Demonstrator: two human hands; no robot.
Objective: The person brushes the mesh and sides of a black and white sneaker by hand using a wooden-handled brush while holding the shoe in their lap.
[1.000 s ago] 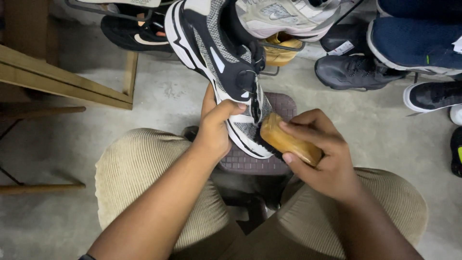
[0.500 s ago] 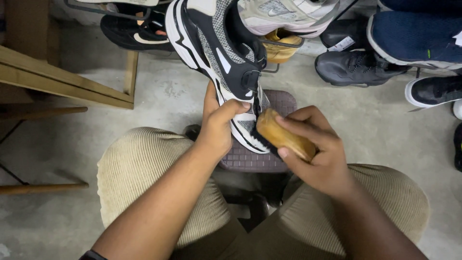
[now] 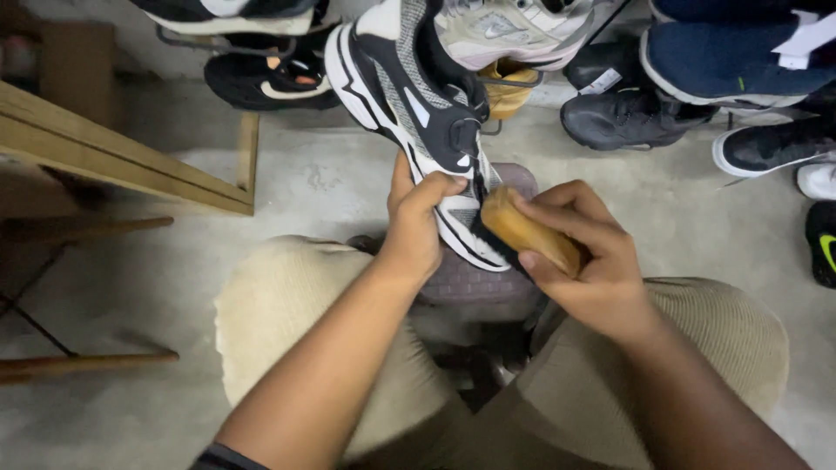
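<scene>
Shoe-cleaning or repair workshop: bare grey concrete floor, many worn sneakers crowded along the far edge (mixed pairs), rough pale wooden plank bench at left.

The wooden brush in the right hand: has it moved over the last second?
Yes, slightly. The wooden brush has slid up along the sneaker, away from the knees and toward the shoes on the floor, with the right hand gripping it.

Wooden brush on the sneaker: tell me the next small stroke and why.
Probably a short stroke along the white sole edge. The right hand presses the wooden brush against the black, white and grey sneaker near its end, while the left hand steadies it from the other side.
</scene>
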